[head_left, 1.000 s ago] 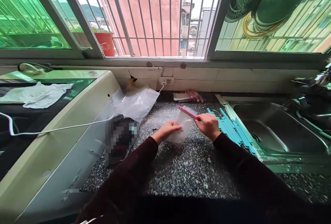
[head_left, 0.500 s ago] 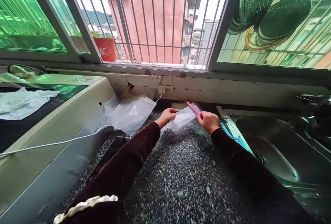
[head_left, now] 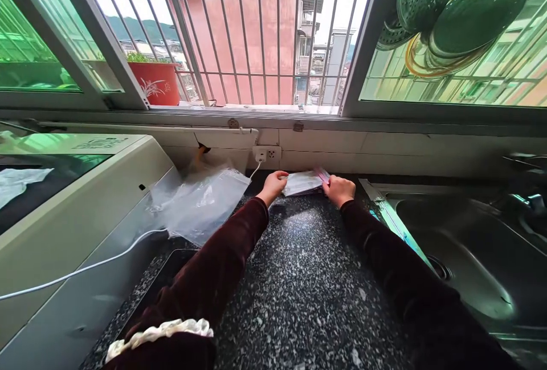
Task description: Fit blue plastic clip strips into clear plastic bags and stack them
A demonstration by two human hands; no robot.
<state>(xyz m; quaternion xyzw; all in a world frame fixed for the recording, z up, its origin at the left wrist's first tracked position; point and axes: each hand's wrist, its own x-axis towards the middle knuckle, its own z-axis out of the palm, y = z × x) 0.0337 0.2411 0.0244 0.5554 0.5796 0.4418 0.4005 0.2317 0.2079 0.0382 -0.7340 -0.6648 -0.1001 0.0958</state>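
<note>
A small clear plastic bag [head_left: 302, 182] with a pink strip along its right end is stretched between my two hands, near the back of the speckled countertop [head_left: 299, 279]. My left hand [head_left: 273, 186] pinches its left end between thumb and fingers. At the pink end, my right hand [head_left: 340, 190] is closed on the bag, its fingers partly hidden from view. The strip looks smeared by motion. To the left of my left hand lies a larger clear plastic bag [head_left: 203, 202], crumpled against the side of a white appliance.
The white appliance [head_left: 85, 199] stands at the left, a white cable [head_left: 98, 257] crossing its side. A wall socket [head_left: 267, 154] is behind my hands. On the right is a steel sink [head_left: 461, 244]; turquoise items lie along its edge. A barred window [head_left: 239, 45] spans the back.
The small bag has been drawn flatter and lies more level between my hands. Its pink strip has shifted slightly. The camera view has turned a little.
</note>
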